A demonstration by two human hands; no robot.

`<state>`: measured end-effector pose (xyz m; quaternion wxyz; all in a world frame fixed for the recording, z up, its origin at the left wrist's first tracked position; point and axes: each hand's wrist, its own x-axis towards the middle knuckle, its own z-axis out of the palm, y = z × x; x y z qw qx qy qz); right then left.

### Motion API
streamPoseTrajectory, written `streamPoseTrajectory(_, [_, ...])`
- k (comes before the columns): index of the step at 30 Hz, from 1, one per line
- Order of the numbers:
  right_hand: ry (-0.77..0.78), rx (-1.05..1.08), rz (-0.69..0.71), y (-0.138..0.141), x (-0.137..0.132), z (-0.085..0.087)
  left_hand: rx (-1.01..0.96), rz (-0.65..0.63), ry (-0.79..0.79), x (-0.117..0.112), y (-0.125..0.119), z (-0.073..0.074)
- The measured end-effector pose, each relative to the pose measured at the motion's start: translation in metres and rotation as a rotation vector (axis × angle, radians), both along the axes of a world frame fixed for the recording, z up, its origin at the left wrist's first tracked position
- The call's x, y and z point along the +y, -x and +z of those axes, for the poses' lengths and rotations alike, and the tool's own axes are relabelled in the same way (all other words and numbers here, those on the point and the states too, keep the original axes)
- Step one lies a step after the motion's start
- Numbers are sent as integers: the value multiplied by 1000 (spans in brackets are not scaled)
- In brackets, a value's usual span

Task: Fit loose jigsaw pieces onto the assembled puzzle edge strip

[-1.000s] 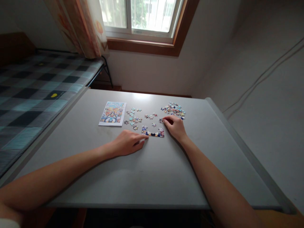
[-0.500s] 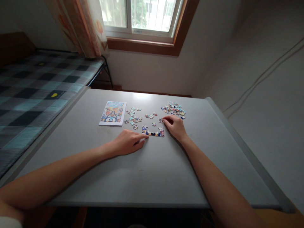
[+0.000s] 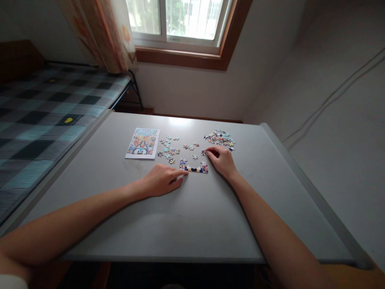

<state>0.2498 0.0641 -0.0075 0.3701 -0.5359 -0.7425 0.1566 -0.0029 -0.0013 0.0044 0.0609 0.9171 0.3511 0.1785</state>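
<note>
A joined strip of jigsaw puzzle, with both ends turned up, lies flat on the table. My left hand rests at its lower left, the index finger stretched out and touching its edge, the other fingers loosely bent. Just above the strip's right end, my right hand pinches a small puzzle piece between thumb and fingertips, close to the tabletop. A single loose piece lies inside the strip's open side. Farther left are scattered puzzle pieces.
Beyond my right hand sits a heap of puzzle pieces. A printed picture sheet lies at the left on the grey table. A bed with a checked cover stands left of the table, and a window is behind it.
</note>
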Motion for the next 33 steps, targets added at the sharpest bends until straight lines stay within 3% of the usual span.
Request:
streamPoseTrajectory(15, [68,93,3,0,0,3,-4,-1,-4,0,-1,0])
streamPoseTrajectory(19, [119,162,117,8,4,16,-14,-13,-6,0,-1,1])
streamPoseTrajectory(25, [250,-71,381,38,14,38,-11,-13,5,0,0,-3])
streamPoseTrajectory(33, [323,-202,463,60,25,45,20,-8,15,0,-1,-4])
